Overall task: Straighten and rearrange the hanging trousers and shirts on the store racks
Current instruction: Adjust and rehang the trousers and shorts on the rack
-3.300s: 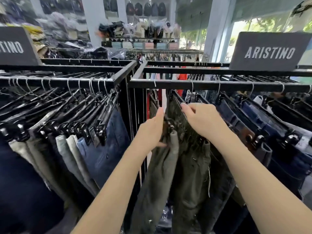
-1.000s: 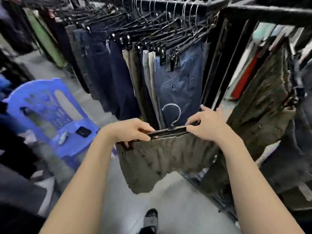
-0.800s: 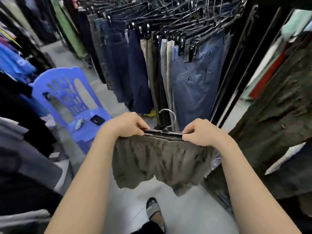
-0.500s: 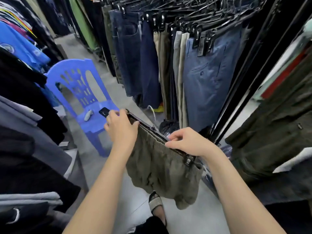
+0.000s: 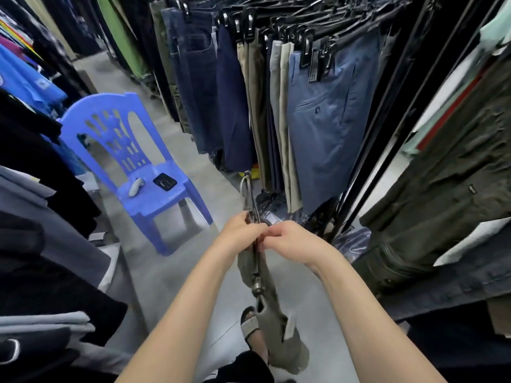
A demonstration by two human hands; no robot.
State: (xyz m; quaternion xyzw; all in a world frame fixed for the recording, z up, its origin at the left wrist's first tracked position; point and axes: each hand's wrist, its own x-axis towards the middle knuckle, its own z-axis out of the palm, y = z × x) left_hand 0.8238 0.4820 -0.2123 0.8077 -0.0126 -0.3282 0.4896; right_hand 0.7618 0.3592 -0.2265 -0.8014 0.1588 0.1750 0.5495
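Olive-green shorts (image 5: 272, 322) on a black clip hanger (image 5: 255, 261) run edge-on, near to far, both hands (left (image 5: 240, 233), right (image 5: 287, 240)) pinching its bar, hook (image 5: 247, 189) far, waistband mostly hidden.

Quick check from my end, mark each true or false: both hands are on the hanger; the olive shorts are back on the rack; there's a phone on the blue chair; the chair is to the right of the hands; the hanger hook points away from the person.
1. Both hands hold the hanger. True: the left hand and right hand grip the hanger.
2. The olive shorts hang on the rack. False: they dangle from the hanger in the hands, off the rack.
3. A phone lies on the blue chair. True, on its seat.
4. The chair is right of the hands. False: it stands to their left.
5. The hook points away from the person. True.
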